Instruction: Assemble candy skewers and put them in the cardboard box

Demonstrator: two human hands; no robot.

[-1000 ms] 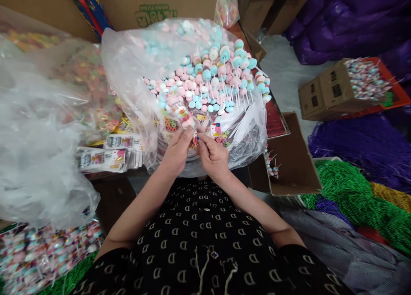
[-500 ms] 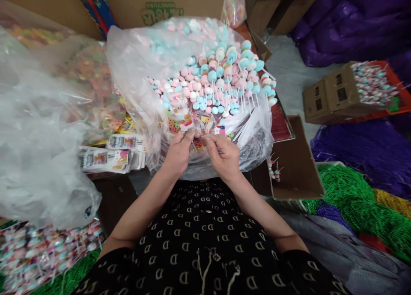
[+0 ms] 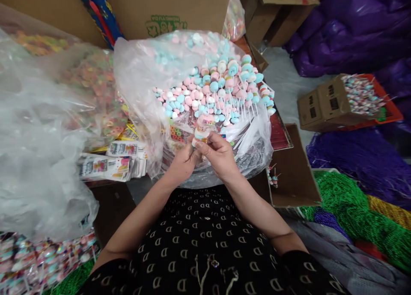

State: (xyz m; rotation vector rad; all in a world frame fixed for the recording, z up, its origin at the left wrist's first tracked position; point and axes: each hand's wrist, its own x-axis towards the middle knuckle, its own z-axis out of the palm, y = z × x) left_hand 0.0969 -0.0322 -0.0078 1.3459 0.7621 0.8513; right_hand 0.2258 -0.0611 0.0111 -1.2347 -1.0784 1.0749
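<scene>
Both hands meet over the plastic-covered work spot, around one wrapped marshmallow skewer [image 3: 203, 130] in a clear printed sleeve. My left hand [image 3: 183, 161] is closed around its lower end, where the fingers hide the stick. My right hand [image 3: 221, 154] pinches the skewer's side with thumb and forefinger. Just beyond lie loose pink, white and blue marshmallows [image 3: 189, 97] on a clear plastic bag. Finished-looking skewers on white sticks [image 3: 229, 83] are heaped behind them to the right. Ring-shaped gummies [image 3: 177, 134] sit left of the held skewer, and empty clear sleeves [image 3: 250, 130] lie to its right.
Large clear bags of gummy rings [image 3: 91, 81] and stacked printed cards [image 3: 105, 166] stand at left. An open carton [image 3: 293, 171] with a few skewers is at right. Beyond are a filled carton [image 3: 326, 102], purple sacks [image 3: 346, 25] and green mesh [image 3: 349, 205].
My right hand has come in against my left and now grips the skewer too. The wrapped skewer has moved right and nearer me. The view has tilted up slightly.
</scene>
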